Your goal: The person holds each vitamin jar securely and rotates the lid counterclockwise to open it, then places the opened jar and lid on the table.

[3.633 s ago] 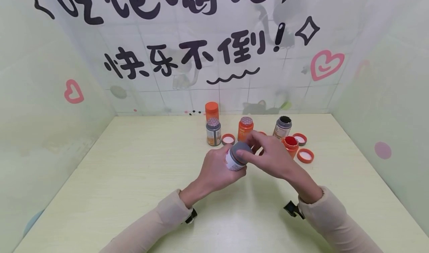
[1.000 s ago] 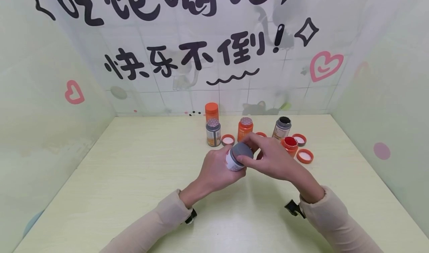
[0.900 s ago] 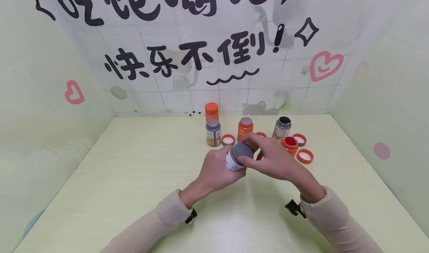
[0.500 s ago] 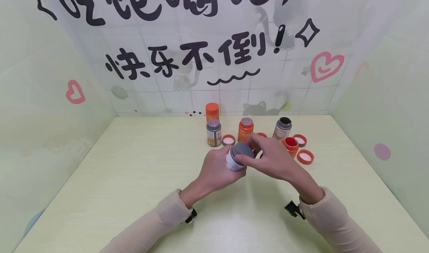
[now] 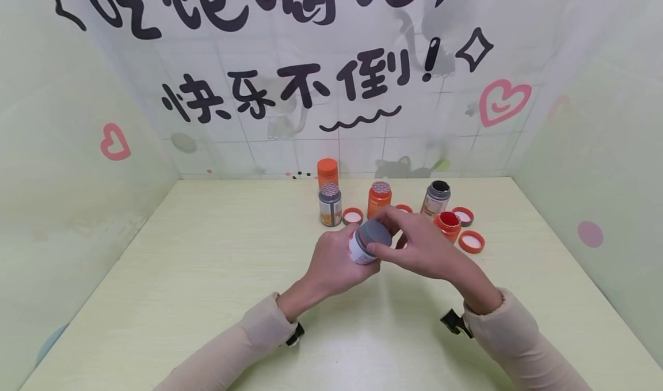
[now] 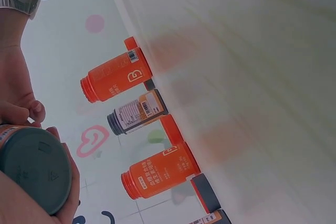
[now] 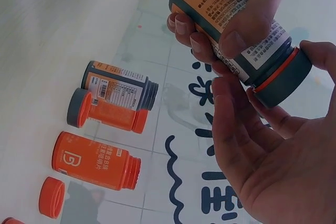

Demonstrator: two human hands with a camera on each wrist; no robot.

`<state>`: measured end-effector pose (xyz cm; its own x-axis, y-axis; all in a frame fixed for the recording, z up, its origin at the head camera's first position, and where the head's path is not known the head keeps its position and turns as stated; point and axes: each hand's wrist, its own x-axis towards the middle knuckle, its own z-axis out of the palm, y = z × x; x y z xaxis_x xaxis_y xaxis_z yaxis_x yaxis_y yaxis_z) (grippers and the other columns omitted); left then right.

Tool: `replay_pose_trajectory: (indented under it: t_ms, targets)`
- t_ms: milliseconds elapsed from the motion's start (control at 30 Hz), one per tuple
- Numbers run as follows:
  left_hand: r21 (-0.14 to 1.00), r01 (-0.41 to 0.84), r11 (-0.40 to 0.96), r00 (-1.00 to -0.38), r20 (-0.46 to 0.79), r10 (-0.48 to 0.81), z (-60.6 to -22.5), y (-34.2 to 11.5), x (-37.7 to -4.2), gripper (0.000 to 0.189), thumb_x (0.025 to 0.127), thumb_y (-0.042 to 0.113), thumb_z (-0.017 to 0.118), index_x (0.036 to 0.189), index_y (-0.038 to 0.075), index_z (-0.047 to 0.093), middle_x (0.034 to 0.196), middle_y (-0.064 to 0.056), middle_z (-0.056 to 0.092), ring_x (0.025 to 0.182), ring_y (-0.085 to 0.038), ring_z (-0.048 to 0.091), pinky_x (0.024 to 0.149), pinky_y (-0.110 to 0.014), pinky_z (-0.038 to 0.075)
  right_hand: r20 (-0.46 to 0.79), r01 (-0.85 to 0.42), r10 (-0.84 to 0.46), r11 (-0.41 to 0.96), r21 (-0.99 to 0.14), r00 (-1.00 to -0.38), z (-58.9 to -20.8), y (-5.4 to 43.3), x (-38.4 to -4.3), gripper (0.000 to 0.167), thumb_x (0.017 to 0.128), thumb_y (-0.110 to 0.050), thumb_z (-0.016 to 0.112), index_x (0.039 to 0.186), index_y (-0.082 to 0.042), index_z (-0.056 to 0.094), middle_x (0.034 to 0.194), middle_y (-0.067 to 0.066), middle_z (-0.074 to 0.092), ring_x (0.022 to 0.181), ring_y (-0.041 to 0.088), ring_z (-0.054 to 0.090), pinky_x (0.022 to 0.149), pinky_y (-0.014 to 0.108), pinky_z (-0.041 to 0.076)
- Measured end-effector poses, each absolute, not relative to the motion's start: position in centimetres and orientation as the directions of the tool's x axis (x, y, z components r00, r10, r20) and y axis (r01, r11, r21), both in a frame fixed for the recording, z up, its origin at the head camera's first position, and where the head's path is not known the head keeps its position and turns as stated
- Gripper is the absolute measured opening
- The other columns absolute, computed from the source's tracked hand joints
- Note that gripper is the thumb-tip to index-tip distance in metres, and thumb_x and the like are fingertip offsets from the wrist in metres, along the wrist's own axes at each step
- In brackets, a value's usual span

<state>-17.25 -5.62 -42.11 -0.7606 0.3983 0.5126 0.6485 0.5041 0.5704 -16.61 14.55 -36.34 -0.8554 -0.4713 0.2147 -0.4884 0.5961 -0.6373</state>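
Note:
A dark grey pill bottle (image 5: pixel 358 251) with a white and orange label is held tilted above the table. My left hand (image 5: pixel 335 264) grips its body, fingers wrapped around it. Its grey cap (image 5: pixel 375 233) is on the neck, and an orange ring (image 7: pixel 275 74) shows at the cap's lower edge in the right wrist view. My right hand (image 5: pixel 422 250) pinches the cap, thumb on one side and fingers on the other. In the left wrist view the bottle's round base (image 6: pixel 39 169) faces the camera.
Behind the hands on the table (image 5: pixel 217 253) stand a capped orange bottle (image 5: pixel 327 169), a foil-sealed grey bottle (image 5: pixel 330 209), a foil-sealed orange bottle (image 5: pixel 378 201), an uncapped grey bottle (image 5: pixel 437 201) and an uncapped orange bottle (image 5: pixel 448 225). Several loose caps, one orange cap (image 5: pixel 471 241) among them, lie between.
My right thumb and fingers have shifted slightly on the cap. The bottle stays in the same place in my left hand, and the things on the table have not moved.

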Motion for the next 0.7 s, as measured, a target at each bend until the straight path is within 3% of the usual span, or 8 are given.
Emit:
replay_pose_trajectory:
  t_ms: [267, 467, 700]
  targets:
    - [0.556, 0.654, 0.512, -0.755, 0.524, 0.395, -42.20, -5.63, -17.33, 0.032, 0.077, 0.023, 0.081, 0.100, 0.008, 0.065, 0.080, 0.000, 0.068, 0.063, -0.008, 0.061, 0.056, -0.016, 0.049, 0.213, -0.467, -0.441, 0.618, -0.633, -0.872, -36.38, 14.51, -16.61, 0.040, 0.088, -0.041, 0.077, 0.121, -0.022, 0.064, 0.099, -0.009, 0.070, 0.087, 0.012, 0.065, 0.068, 0.030, 0.058]
    - [0.557, 0.654, 0.512, -0.755, 0.525, 0.392, -42.25, -5.65, -17.36, 0.031, 0.077, 0.023, 0.081, 0.101, 0.009, 0.066, 0.081, 0.001, 0.069, 0.063, -0.007, 0.062, 0.057, -0.016, 0.049, 0.172, -0.398, -0.379, 0.674, -0.622, -0.910, -36.49, 14.35, -16.64, 0.036, 0.088, -0.051, 0.073, 0.108, -0.021, 0.066, 0.096, -0.007, 0.070, 0.086, 0.014, 0.064, 0.069, 0.031, 0.054]
    - [0.567, 0.643, 0.515, -0.764, 0.515, 0.388, -42.25, -5.69, -17.31, 0.034, 0.078, 0.024, 0.082, 0.104, 0.008, 0.066, 0.082, 0.000, 0.070, 0.065, -0.009, 0.064, 0.058, -0.016, 0.049, 0.191, -0.405, -0.380, 0.636, -0.656, -0.905, -36.51, 14.24, -16.55, 0.031, 0.088, -0.045, 0.077, 0.105, -0.022, 0.067, 0.094, -0.007, 0.070, 0.084, 0.014, 0.065, 0.066, 0.032, 0.057]
